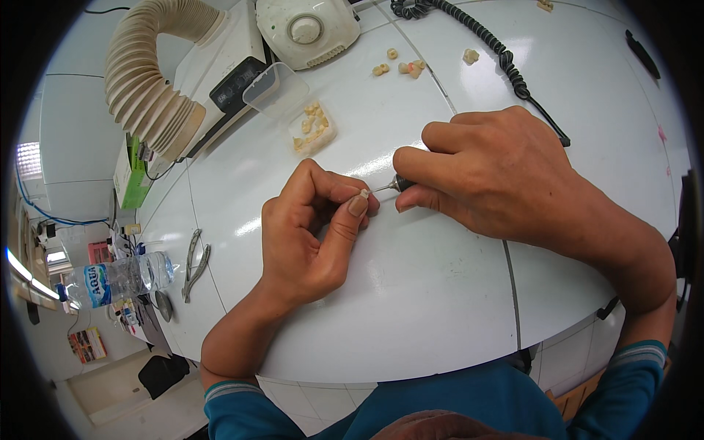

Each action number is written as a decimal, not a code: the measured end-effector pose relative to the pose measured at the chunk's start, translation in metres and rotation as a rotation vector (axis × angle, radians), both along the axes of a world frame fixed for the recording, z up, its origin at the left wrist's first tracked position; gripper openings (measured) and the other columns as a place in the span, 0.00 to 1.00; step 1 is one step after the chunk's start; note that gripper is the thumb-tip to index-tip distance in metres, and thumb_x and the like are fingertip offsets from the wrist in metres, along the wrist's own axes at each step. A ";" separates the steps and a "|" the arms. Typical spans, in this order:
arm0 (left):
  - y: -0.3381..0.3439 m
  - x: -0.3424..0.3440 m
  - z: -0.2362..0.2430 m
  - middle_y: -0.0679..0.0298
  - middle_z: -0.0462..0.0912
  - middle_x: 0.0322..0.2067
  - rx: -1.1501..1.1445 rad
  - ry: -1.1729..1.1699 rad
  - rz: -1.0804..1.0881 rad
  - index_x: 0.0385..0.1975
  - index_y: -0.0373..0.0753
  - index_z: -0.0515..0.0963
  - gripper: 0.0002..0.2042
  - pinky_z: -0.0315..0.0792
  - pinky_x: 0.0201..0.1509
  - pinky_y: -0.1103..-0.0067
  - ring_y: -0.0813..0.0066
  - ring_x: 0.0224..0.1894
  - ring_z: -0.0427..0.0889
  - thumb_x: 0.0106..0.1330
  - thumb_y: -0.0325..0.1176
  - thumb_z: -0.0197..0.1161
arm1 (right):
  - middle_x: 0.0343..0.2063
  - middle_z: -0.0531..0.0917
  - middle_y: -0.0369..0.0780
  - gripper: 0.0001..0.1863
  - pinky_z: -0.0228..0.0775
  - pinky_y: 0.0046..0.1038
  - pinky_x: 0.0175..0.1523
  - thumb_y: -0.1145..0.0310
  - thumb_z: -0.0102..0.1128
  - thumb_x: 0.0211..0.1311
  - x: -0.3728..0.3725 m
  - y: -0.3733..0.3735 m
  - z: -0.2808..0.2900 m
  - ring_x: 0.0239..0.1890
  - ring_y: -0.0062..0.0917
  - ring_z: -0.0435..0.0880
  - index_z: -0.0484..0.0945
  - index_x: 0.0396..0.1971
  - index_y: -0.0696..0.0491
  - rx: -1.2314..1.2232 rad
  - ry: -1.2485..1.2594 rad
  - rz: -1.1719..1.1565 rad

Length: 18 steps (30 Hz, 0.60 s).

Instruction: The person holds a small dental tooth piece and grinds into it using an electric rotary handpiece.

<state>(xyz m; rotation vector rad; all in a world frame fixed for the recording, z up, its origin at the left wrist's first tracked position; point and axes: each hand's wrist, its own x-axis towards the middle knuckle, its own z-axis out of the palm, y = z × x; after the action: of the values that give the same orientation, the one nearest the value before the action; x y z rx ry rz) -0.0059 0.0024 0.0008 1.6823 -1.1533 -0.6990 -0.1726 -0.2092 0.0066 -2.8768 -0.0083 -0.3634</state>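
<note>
My left hand (312,242) is closed, pinching a small pale tooth-like piece (364,194) between thumb and fingers near the middle of the view. My right hand (484,176) is wrapped round a dark rotary handpiece (401,183) with a metal nose. Its thin bit reaches left to the piece at my left fingertips; whether the tip touches it is too small to tell. Beyond my hands sits an open clear plastic box (315,136) of pale tooth-like pieces, its lid raised.
On the white table (396,315) are pliers (192,271), a water bottle (128,279), loose pieces (412,68) and a black coiled cord (477,33). At the back left stand a cream machine with a ribbed hose (143,81), another white unit (308,29) and a green box (134,176).
</note>
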 end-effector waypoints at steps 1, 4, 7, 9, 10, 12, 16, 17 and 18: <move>0.000 0.000 0.000 0.56 0.89 0.43 0.000 -0.002 -0.002 0.45 0.36 0.73 0.06 0.80 0.40 0.81 0.78 0.40 0.87 0.84 0.26 0.64 | 0.24 0.79 0.32 0.17 0.74 0.33 0.28 0.46 0.73 0.72 0.000 0.000 0.000 0.27 0.26 0.87 0.84 0.38 0.45 0.000 0.000 0.000; 0.000 0.000 0.001 0.56 0.89 0.43 0.000 0.000 -0.002 0.45 0.36 0.73 0.06 0.80 0.40 0.81 0.78 0.40 0.87 0.84 0.26 0.64 | 0.24 0.79 0.32 0.17 0.74 0.33 0.28 0.46 0.73 0.72 0.000 0.000 -0.001 0.28 0.26 0.87 0.84 0.38 0.45 0.000 -0.014 0.003; 0.000 0.000 0.001 0.56 0.89 0.43 0.004 0.002 -0.004 0.45 0.36 0.73 0.06 0.80 0.40 0.81 0.78 0.40 0.88 0.84 0.27 0.64 | 0.24 0.79 0.32 0.17 0.75 0.33 0.28 0.46 0.73 0.71 0.000 -0.001 0.000 0.28 0.26 0.87 0.84 0.38 0.45 -0.010 -0.010 -0.005; 0.000 0.000 0.001 0.56 0.89 0.43 0.008 0.000 -0.006 0.46 0.35 0.73 0.06 0.80 0.40 0.81 0.78 0.40 0.88 0.84 0.27 0.64 | 0.24 0.79 0.32 0.17 0.75 0.33 0.28 0.46 0.73 0.71 0.000 -0.001 -0.001 0.28 0.26 0.87 0.84 0.38 0.45 -0.003 -0.007 0.005; 0.000 0.000 0.001 0.56 0.89 0.43 0.005 -0.003 -0.002 0.46 0.35 0.73 0.06 0.80 0.40 0.81 0.78 0.40 0.88 0.84 0.27 0.64 | 0.24 0.79 0.32 0.17 0.75 0.33 0.28 0.46 0.73 0.71 0.000 -0.001 -0.001 0.28 0.26 0.87 0.84 0.38 0.45 -0.003 -0.007 0.005; 0.000 0.000 0.001 0.56 0.89 0.43 0.002 -0.007 0.001 0.46 0.35 0.73 0.06 0.80 0.40 0.81 0.78 0.40 0.88 0.84 0.27 0.64 | 0.24 0.79 0.32 0.18 0.75 0.34 0.29 0.46 0.73 0.71 0.000 -0.001 -0.001 0.28 0.27 0.87 0.84 0.38 0.45 0.001 -0.017 -0.004; 0.000 0.000 0.000 0.56 0.89 0.43 0.007 -0.008 0.000 0.46 0.35 0.73 0.06 0.80 0.40 0.81 0.78 0.40 0.88 0.84 0.27 0.64 | 0.24 0.79 0.32 0.18 0.75 0.34 0.29 0.45 0.73 0.71 0.000 -0.001 -0.002 0.28 0.27 0.87 0.83 0.38 0.45 0.001 -0.012 0.006; -0.001 0.000 0.000 0.56 0.89 0.43 0.005 -0.009 -0.001 0.46 0.35 0.73 0.06 0.80 0.40 0.81 0.78 0.40 0.87 0.84 0.27 0.64 | 0.24 0.79 0.32 0.18 0.75 0.34 0.29 0.45 0.72 0.71 0.000 -0.001 -0.001 0.28 0.27 0.87 0.84 0.38 0.45 0.002 -0.005 -0.002; 0.000 0.000 0.001 0.56 0.89 0.43 0.005 -0.009 -0.001 0.46 0.35 0.73 0.06 0.80 0.40 0.81 0.78 0.40 0.87 0.84 0.27 0.64 | 0.24 0.79 0.32 0.18 0.75 0.34 0.29 0.45 0.72 0.71 0.000 -0.001 -0.001 0.28 0.27 0.87 0.84 0.38 0.45 0.004 0.002 -0.009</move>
<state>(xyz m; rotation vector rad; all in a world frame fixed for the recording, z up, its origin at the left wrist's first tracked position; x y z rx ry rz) -0.0062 0.0019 0.0015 1.6903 -1.1599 -0.6961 -0.1727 -0.2098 0.0057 -2.8744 0.0057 -0.3621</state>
